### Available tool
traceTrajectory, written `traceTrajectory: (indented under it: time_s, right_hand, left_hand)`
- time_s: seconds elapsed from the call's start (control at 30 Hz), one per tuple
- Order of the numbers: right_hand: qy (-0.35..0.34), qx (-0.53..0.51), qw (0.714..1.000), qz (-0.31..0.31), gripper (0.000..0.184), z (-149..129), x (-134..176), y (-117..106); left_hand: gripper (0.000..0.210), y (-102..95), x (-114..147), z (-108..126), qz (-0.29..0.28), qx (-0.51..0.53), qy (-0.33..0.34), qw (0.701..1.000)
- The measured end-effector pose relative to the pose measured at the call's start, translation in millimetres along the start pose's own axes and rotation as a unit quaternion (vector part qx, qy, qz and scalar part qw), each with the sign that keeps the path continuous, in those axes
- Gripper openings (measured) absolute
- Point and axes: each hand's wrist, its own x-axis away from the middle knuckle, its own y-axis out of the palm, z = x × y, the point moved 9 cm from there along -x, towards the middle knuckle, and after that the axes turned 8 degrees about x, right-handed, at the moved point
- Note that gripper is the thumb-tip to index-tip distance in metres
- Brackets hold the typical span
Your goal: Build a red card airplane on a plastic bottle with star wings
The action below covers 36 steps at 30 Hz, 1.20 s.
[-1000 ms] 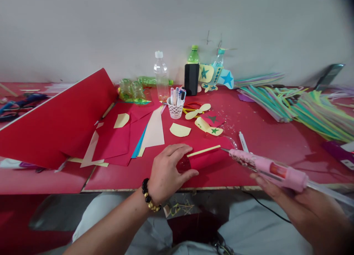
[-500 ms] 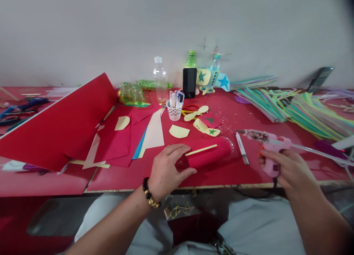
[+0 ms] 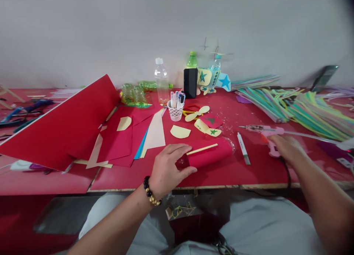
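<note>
My left hand (image 3: 169, 167), wearing a beaded bracelet, is closed round the neck end of a plastic bottle (image 3: 214, 155) wrapped in red paper. The bottle lies on its side near the table's front edge. A narrow yellow strip (image 3: 203, 149) runs along its top. My right hand (image 3: 289, 148) grips the handle of a pink hot glue gun (image 3: 273, 131) at the right, its nozzle pointing left and a clear glue stick extending from its rear. Between the bottle and the glue gun lies a white marker (image 3: 243, 147).
Behind the bottle are yellow paper cutouts (image 3: 180, 131), a cup of pens (image 3: 175, 113) and a phone (image 3: 190, 83). A red board (image 3: 69, 126) leans over paper sheets at left. Coloured strips (image 3: 265, 103) are heaped at right. A clear bottle (image 3: 162, 81) stands at the back.
My right hand has moved the glue gun up and slightly right, farther from the front edge. My left hand and the wrapped bottle stay almost in place.
</note>
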Motion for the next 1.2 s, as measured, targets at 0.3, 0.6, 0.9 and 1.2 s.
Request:
traceTrajectory:
  time_s: [0.3,0.6,0.9,1.2]
  right_hand:
    - [0.037,0.250,0.964,-0.086,0.057,3.7,-4.4,-7.9]
    - [-0.311,-0.030,0.946,-0.085,0.020,-191.5,57.3,15.6]
    - [-0.360,-0.098,0.908,-0.190,0.019,-219.4,63.8,53.9]
    - [-0.368,-0.120,0.900,-0.200,0.018,-216.2,61.5,56.4]
  left_hand:
    - [0.052,1.0,-1.1,-2.4,-0.008,0.003,-0.010,1.000]
    - [0.051,2.2,-2.1,-0.1,-0.019,-0.007,-0.009,1.000]
    - [0.053,3.6,-3.0,-0.2,-0.026,0.002,-0.011,1.000]
    - [0.052,3.1,-5.3,1.3,-0.028,-0.002,0.003,1.000]
